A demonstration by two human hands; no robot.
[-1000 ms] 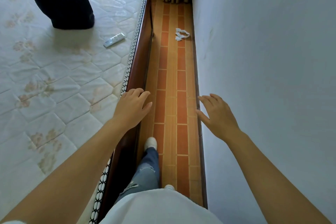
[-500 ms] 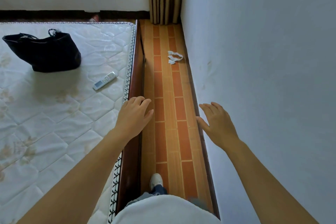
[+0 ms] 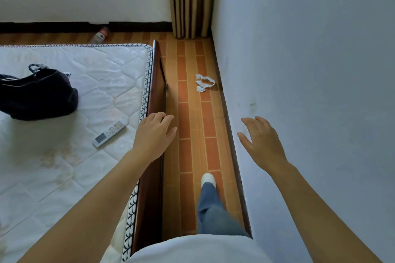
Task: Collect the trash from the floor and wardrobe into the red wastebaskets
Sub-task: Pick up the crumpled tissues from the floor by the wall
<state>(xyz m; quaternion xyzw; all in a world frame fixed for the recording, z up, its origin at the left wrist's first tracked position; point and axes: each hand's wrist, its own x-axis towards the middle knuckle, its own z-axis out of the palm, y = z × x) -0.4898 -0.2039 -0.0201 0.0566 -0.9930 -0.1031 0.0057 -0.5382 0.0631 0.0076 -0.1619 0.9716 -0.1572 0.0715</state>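
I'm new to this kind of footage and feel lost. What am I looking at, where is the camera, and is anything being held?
There is no machine: a person wears a camera on the head, looking forward and down. The left hand and right hand reach forward, open and holding nothing. The person stands in a narrow strip of tiled floor between a bed and a wall. Ahead on the floor lie white paper scraps, likely trash to collect. On the mattress rest a black handbag and a remote control. A plastic bottle lies beyond the bed. No wastebasket is visible.
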